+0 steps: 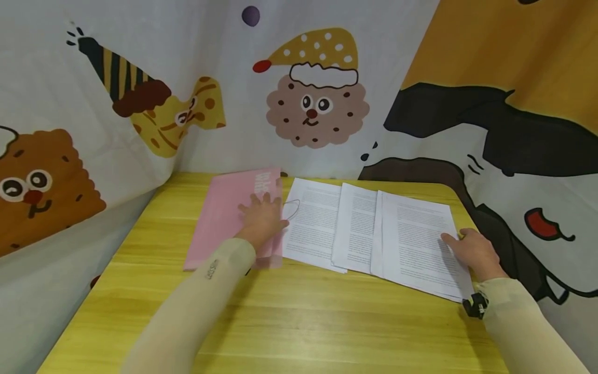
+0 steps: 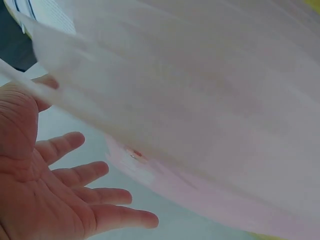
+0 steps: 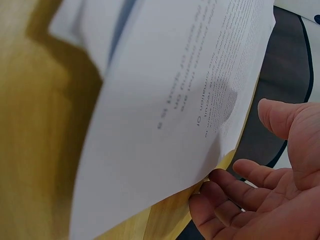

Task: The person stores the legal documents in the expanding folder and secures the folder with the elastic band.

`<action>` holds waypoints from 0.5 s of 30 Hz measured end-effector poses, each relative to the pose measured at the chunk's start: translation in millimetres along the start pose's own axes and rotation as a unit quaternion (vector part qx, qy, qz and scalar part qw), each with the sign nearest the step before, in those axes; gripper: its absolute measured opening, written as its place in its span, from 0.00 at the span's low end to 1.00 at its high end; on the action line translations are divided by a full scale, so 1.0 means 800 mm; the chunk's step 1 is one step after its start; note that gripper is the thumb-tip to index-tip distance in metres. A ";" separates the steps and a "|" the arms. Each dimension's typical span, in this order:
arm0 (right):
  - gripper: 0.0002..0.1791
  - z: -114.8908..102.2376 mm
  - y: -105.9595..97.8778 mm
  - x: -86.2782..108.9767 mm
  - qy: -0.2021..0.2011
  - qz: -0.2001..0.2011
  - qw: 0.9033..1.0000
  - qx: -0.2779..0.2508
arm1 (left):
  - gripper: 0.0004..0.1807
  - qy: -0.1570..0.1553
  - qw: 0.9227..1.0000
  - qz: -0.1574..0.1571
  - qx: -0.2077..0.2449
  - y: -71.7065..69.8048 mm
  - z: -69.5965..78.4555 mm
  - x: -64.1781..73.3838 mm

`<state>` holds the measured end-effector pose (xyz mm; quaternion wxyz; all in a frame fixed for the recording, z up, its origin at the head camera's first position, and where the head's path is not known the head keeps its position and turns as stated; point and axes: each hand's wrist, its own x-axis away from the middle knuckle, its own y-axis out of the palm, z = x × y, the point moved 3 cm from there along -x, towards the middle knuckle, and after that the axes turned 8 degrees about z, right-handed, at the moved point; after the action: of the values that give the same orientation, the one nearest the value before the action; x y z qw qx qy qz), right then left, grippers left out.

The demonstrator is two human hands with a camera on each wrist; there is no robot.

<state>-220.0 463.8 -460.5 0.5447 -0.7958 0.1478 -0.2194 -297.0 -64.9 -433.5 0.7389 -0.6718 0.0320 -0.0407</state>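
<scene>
A pink folder (image 1: 219, 208) with pale lettering lies at the left of the table. My left hand (image 1: 261, 218) is over its right side, fingers spread; in the left wrist view, the palm and spread fingers show beside the folder's blurred translucent cover (image 2: 200, 110). Three overlapping groups of printed sheets fan out rightward: a left one (image 1: 310, 223), a middle one (image 1: 357, 228) and a right one (image 1: 416, 244). At the right group's outer edge is my right hand (image 1: 476, 252). Its fingertips touch the paper edge in the right wrist view, with the thumb (image 3: 277, 115) standing apart from the sheet.
The yellow wood-grain table (image 1: 327, 322) stands against a cartoon-printed cloth (image 1: 224, 31) at the back and sides. A thin loop (image 1: 291, 209) shows between the folder and the left sheets. On the right wrist sits a dark device (image 1: 475, 305).
</scene>
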 end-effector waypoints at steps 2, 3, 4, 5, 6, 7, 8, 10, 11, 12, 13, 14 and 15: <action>0.54 0.001 0.000 0.000 0.000 0.001 1.000 0.000 | 0.48 -0.002 1.000 -0.005 -0.006 0.001 0.002 -0.001; 0.54 0.000 0.001 -0.001 0.000 0.000 1.000 0.000 | 0.48 -0.003 1.000 -0.007 -0.006 0.002 0.003 -0.001; 0.54 0.000 0.001 -0.001 0.000 0.000 1.000 -0.001 | 0.48 -0.004 1.000 -0.009 -0.006 0.002 0.003 -0.002; 0.54 0.000 0.001 0.000 0.000 0.000 1.000 -0.001 | 0.47 -0.005 1.000 -0.010 -0.005 0.002 0.004 -0.002; 0.54 0.000 0.001 -0.001 0.000 0.001 1.000 0.000 | 0.47 -0.006 1.000 -0.011 -0.004 0.003 0.004 -0.003; 0.54 0.000 0.001 0.000 -0.001 0.001 1.000 0.001 | 0.47 -0.006 1.000 -0.012 -0.004 0.003 0.005 -0.003; 0.54 0.000 0.001 0.000 0.000 0.002 1.000 0.001 | 0.47 -0.007 1.000 -0.012 -0.004 0.003 0.005 -0.004; 0.53 0.000 0.001 0.001 0.001 0.003 1.000 0.002 | 0.47 -0.008 1.000 -0.013 -0.004 0.004 0.006 -0.005; 0.53 0.000 0.001 0.001 0.000 0.003 1.000 0.003 | 0.47 -0.009 1.000 -0.015 -0.004 0.005 0.006 -0.006; 0.53 0.000 0.000 0.001 0.000 0.004 1.000 0.003 | 0.47 -0.011 1.000 -0.017 -0.004 0.006 0.006 -0.007; 0.53 0.000 0.001 0.001 0.000 0.004 1.000 0.003 | 0.47 -0.012 1.000 -0.019 -0.005 0.007 0.006 -0.008; 0.53 0.000 0.001 0.001 0.000 0.004 1.000 0.004 | 0.47 -0.014 1.000 -0.021 -0.004 0.008 0.006 -0.009; 0.53 0.000 0.001 0.001 -0.001 0.004 1.000 0.004 | 0.47 -0.016 1.000 -0.022 -0.004 0.008 0.005 -0.010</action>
<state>-218.9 463.5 -460.8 0.5486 -0.7935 0.1496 -0.2170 -304.3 -59.3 -439.6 0.7359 -0.6756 0.0052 -0.0458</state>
